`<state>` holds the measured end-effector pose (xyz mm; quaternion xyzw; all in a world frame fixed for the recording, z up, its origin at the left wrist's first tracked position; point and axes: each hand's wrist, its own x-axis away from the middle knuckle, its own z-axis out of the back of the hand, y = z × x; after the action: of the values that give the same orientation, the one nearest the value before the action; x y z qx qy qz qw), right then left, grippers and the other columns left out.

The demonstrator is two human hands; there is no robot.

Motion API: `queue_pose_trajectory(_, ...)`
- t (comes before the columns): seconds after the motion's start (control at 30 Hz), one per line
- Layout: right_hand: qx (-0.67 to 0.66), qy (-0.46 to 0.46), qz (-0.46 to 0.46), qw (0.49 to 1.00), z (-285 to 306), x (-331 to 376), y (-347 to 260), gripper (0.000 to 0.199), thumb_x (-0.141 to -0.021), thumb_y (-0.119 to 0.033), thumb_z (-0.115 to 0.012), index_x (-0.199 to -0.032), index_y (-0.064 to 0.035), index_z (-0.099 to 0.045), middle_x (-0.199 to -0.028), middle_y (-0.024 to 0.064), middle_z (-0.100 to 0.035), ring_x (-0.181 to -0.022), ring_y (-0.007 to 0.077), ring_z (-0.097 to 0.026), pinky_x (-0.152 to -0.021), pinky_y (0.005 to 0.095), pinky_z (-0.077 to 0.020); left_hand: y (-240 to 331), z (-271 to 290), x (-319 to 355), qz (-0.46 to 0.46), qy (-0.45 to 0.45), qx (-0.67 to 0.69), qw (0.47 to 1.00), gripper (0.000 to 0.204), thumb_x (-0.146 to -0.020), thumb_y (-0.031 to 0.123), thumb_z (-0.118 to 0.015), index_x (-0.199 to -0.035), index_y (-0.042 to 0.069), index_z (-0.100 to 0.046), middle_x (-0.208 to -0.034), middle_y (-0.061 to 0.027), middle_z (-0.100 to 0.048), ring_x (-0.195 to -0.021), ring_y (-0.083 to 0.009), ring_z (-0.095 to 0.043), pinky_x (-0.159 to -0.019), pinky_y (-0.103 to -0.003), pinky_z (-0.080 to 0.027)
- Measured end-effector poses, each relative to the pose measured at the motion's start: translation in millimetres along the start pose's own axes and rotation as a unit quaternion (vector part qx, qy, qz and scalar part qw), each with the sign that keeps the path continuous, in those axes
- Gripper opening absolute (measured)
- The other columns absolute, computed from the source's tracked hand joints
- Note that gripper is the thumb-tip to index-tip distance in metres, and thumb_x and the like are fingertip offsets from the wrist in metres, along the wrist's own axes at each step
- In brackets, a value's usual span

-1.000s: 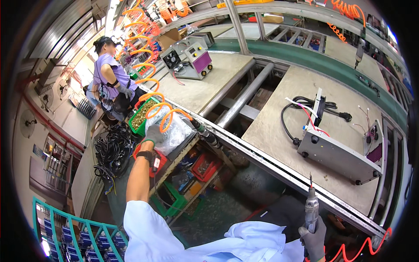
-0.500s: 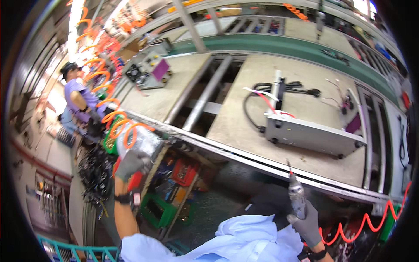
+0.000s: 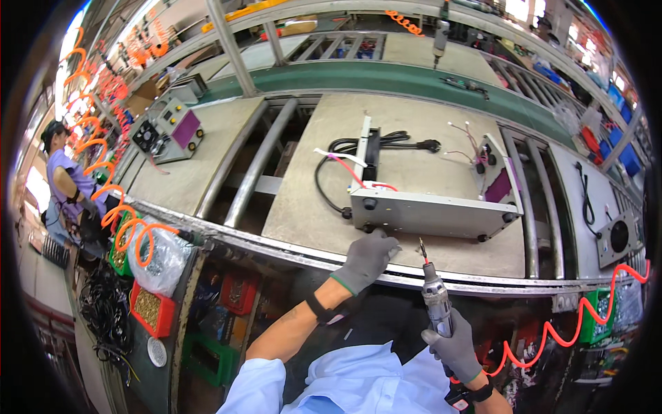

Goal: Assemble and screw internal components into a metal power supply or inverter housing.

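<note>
My right hand (image 3: 454, 348), gloved in grey, is wrapped round a pneumatic screwdriver (image 3: 437, 301). The tool's bit points up and away from me, its tip just right of my left fingertips. Also gloved, my left hand (image 3: 371, 262) is over the bench's front edge with its fingers pinched together; anything between them is too small to make out. Just beyond it a grey metal chassis (image 3: 434, 215) lies with its long panel facing me and black feet on that panel. A black power cord (image 3: 321, 181) runs from its left side and lies coiled behind.
On the left are a red bin of small screws (image 3: 152, 310), a clear plastic bag (image 3: 157, 252) and an orange coiled hose (image 3: 110, 207). A red coiled hose (image 3: 545, 338) hangs at right. Metal rollers (image 3: 258, 169) separate the boards. A co-worker (image 3: 69, 172) stands far left.
My left hand has come from the bins at the left to the bench edge by the chassis. The screwdriver has shifted slightly left in my right hand, and the view has turned right.
</note>
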<state>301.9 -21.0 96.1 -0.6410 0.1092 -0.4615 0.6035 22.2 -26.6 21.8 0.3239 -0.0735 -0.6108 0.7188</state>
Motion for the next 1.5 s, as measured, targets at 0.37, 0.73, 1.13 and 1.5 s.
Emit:
queue_pose_trajectory(0.37, -0.070, 0.024, -0.030, 0.997, 4.6, -7.6, -4.7, 0.031, -0.080, -0.011, -0.073, -0.102, -0.0026, -0.053, -0.075, 0.0038, -0.057, -0.052, 0.0088, -0.056, -0.042, 0.0239, -0.0455, -75.1, 199.6, 138.6, 0.253, 0.205, -0.233, 0.916, 0.020, -0.094, 0.018, -0.058, -0.099, 0.002, -0.069, -0.094, -0.0192, -0.068, -0.089, -0.0380, -0.065, -0.081, -0.043, -0.051)
queue_pose_trajectory(0.73, -0.103, -0.016, -0.025, 0.994, -9.1, -14.5, -26.1, 0.032, -0.085, -0.017, -0.072, -0.107, -0.0029, -0.055, -0.072, 0.0034, -0.057, -0.050, 0.0079, -0.055, -0.042, 0.0243, -0.0443, -256.4, 344.7, 280.8, 0.419, 0.067, -0.377, 0.823, 0.024, -0.081, 0.011, -0.062, -0.100, 0.000, -0.072, -0.095, -0.0246, -0.070, -0.092, -0.0389, -0.069, -0.082, -0.045, -0.052)
queue_pose_trajectory(1.13, -0.100, -0.041, -0.018, 0.994, -16.9, -10.7, -28.0, 0.034, -0.086, -0.022, -0.073, -0.108, -0.0028, -0.055, -0.073, 0.0027, -0.058, -0.052, 0.0073, -0.057, -0.043, 0.0236, -0.0456, -326.4, 372.4, 342.9, 0.405, 0.098, -0.374, 0.829, 0.020, -0.074, 0.009, -0.065, -0.088, 0.000, -0.076, -0.087, -0.0244, -0.071, -0.087, -0.0376, -0.071, -0.080, -0.042, -0.055)
queue_pose_trajectory(1.5, -0.114, -0.032, -0.008, 0.993, 1.8, -10.8, -22.2, 0.032, -0.087, -0.020, -0.070, -0.109, -0.0031, -0.053, -0.067, 0.0026, -0.057, -0.050, 0.0085, -0.057, -0.043, 0.0237, -0.0457, -272.8, 379.2, 340.4, 0.356, 0.069, -0.552, 0.751, 0.020, -0.078, 0.018, -0.067, -0.087, 0.000, -0.072, -0.086, -0.0257, -0.068, -0.089, -0.0420, -0.066, -0.080, -0.050, -0.051)
